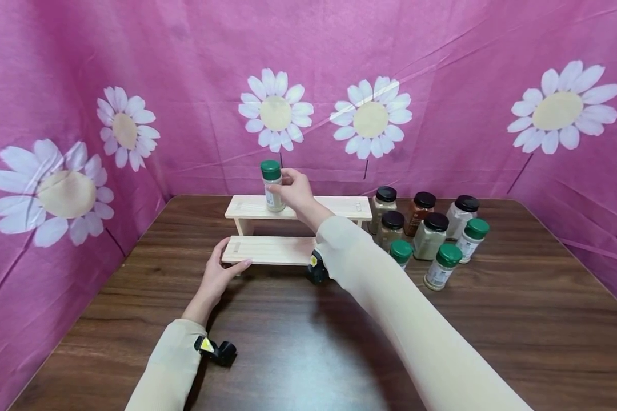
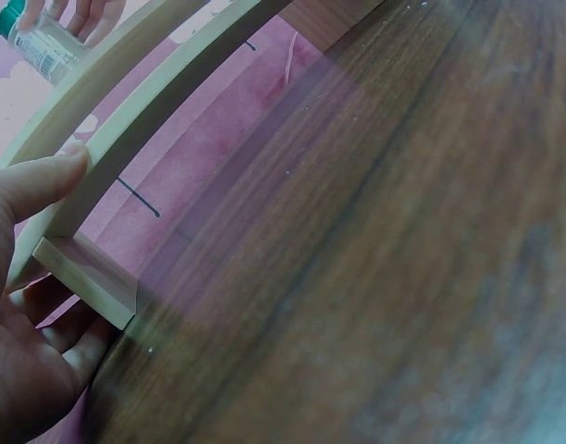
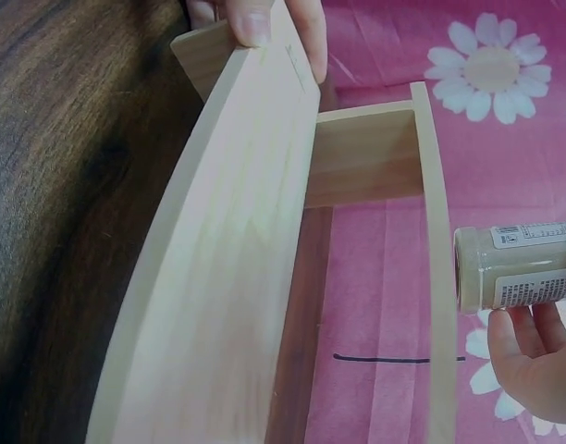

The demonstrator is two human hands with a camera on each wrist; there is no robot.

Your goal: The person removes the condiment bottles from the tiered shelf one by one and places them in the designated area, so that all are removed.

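Note:
A two-step pale wooden rack stands on the table, with an upper shelf behind a lower shelf. My left hand holds the left end of the lower shelf, thumb along the front edge and fingers around the end, as the left wrist view also shows. Over the left part of the upper shelf, my right hand grips a green-capped spice jar upright from its right side. In the right wrist view the jar's base is right by the shelf board; I cannot tell whether they touch.
Right of the rack stand several spice jars, some black-capped and some green-capped. My right forearm crosses before the rack's right end. A pink cloth with daisies hangs behind the brown wooden table.

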